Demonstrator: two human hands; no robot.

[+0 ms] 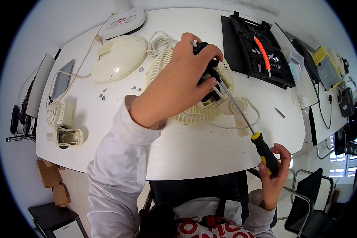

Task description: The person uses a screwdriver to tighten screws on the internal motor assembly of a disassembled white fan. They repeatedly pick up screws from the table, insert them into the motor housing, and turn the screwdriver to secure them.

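Observation:
My right hand (274, 176) is closed on the black and yellow handle of a long screwdriver (264, 152). Its shaft slants up and left, with the tip end at the dark motor (212, 66) of a fan. My left hand (182, 77) curls over that motor, thumb and fingers gripping it, and hides much of it. Underneath lies the round cream fan grille (156, 70). A cream neck piece (238, 115) and a looping cable are joined beside it. Whether the tip sits in a screw is too hidden to tell.
Loose screws (103, 94) and a washer (141, 69) lie left of the grille. Farther left are a cream motor cover (61, 115) and an oval base (121, 57). At the back right are an opened black tool case (261, 49) and an orange flexible shaft (262, 53).

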